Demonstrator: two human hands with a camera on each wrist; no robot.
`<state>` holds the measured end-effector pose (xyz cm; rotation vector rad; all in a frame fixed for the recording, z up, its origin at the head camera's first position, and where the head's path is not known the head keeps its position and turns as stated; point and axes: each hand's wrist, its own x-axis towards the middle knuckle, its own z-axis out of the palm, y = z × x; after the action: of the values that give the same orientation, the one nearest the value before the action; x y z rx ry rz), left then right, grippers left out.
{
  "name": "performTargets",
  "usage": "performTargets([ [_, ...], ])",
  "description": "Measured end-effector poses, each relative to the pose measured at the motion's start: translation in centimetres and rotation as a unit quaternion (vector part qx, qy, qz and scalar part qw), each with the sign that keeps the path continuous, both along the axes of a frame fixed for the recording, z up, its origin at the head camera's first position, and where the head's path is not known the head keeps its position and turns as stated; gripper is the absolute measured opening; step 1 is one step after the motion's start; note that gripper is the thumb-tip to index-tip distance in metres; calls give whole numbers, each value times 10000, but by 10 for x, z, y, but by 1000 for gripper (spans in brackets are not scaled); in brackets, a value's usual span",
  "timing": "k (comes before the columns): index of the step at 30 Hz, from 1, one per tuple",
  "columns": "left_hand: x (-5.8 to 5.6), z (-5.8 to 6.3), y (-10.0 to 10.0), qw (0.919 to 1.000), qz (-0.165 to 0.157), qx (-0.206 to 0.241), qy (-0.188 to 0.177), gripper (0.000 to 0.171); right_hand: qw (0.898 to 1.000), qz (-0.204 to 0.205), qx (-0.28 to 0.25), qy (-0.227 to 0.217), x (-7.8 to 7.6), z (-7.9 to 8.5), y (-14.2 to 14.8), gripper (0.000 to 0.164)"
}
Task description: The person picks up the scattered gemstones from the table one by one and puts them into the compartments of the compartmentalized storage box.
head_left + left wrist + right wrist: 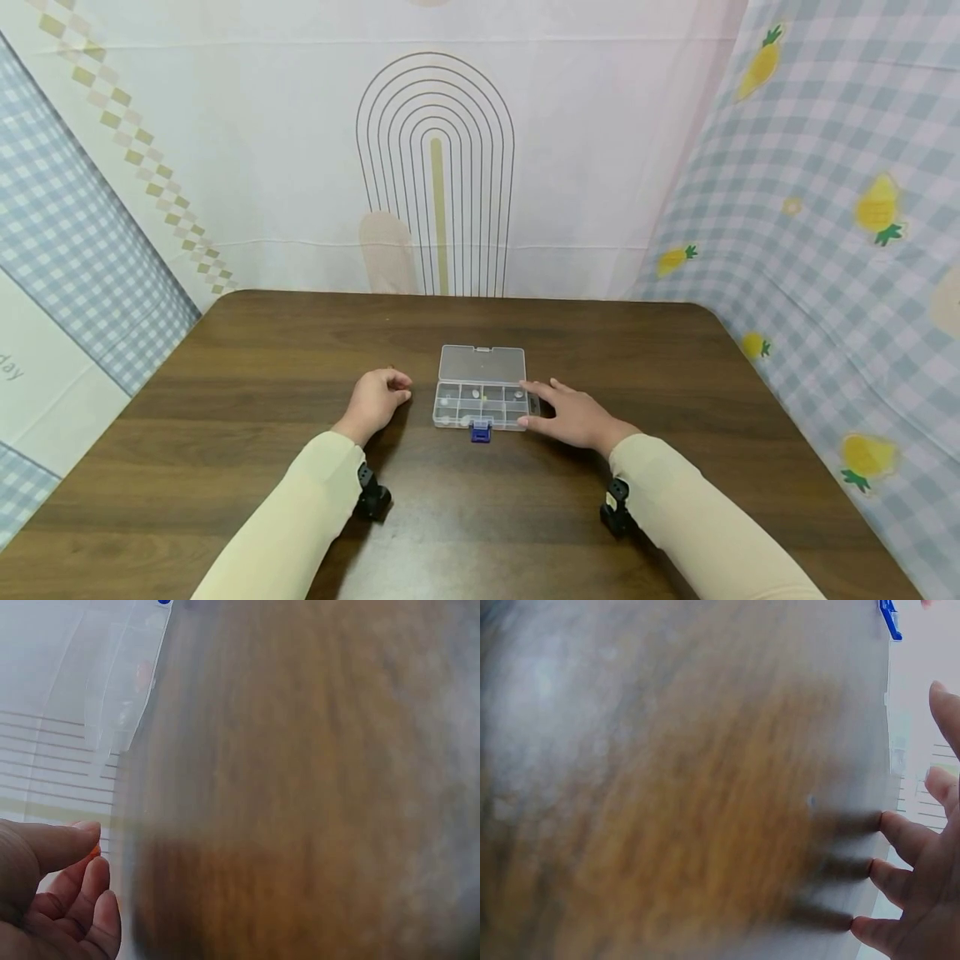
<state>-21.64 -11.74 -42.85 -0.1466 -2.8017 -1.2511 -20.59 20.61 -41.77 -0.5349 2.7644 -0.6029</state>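
A clear plastic compartment box lies on the table with its lid folded back and a blue latch at its front. Small pale pieces and a yellow-green one sit in some of its compartments. To the left of the box, my left hand pinches a small orange piece between thumb and fingertips, which mostly hide it; its kind cannot be made out. At the box's right end, my right hand spreads its fingers, thumb and index by the box's edge. Several of its fingertips rest on the table.
The brown wooden table has rounded far corners. Behind it hangs a pale patterned cloth, with a checked cloth along the right. Both wrists carry small black cameras.
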Motion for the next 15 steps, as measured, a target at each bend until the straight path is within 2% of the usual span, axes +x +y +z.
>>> performTargets([
  [6,1,5,7,9995,-39,-35,300,10,10000,-13,16,7,0,-1,0,75],
  [15,4,13,18,9988,-62,49,489,11,10000,-56,-5,-5,0,1,0,75],
])
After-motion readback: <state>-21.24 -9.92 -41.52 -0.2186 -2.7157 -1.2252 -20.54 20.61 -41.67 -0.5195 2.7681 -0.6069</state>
